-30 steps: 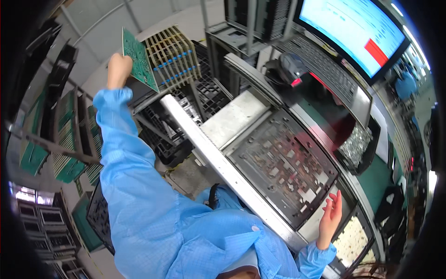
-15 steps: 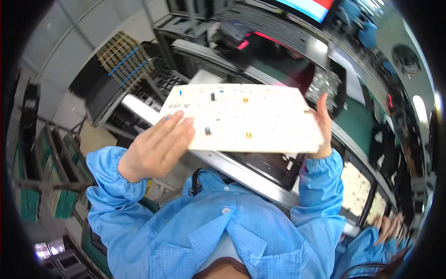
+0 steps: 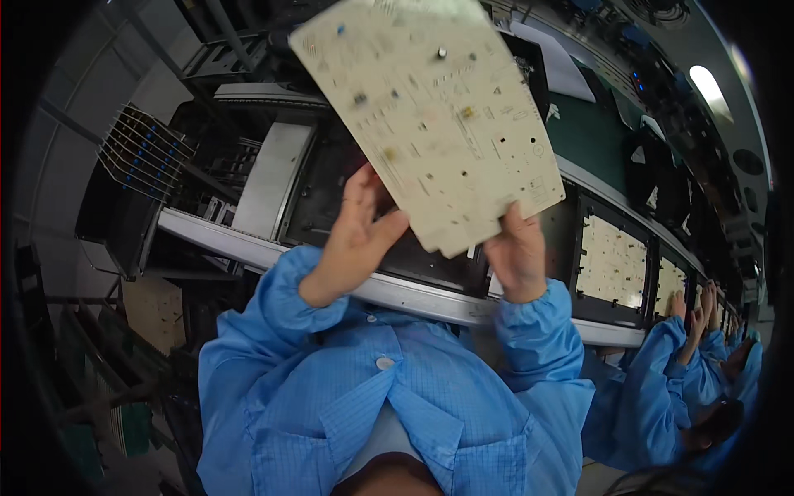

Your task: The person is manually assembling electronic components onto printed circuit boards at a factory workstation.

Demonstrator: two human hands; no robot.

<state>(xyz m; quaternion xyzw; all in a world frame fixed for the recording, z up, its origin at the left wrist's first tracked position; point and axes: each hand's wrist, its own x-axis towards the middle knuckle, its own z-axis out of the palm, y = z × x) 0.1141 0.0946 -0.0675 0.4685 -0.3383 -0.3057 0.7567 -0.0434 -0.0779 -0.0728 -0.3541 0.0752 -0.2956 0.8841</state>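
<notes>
A cream circuit board (image 3: 438, 116), dotted with small components, is held up tilted in front of me. My right hand (image 3: 517, 256) is closed on its near right edge, with the thumb on the board's face and the fingers partly hidden underneath. Beside the long left edge is my left hand (image 3: 356, 240), its thumb spread away from the fingers. Those fingertips reach the board's edge, where the board may hide part of them; no firm grip shows. Beneath the board lies a dark carrier tray (image 3: 331, 190) on the line.
A metal rail (image 3: 447, 304) runs along the near side of the line. More boards (image 3: 614, 260) sit in black carriers at right, beside co-workers in blue sleeves (image 3: 662, 355). A rack of upright boards (image 3: 145, 153) stands at left; slotted racks (image 3: 91, 339) are below it.
The board has turned from roughly level to steeply slanted and moved farther away. My left hand has come off its face to its edge; my right hand has shifted to its near edge.
</notes>
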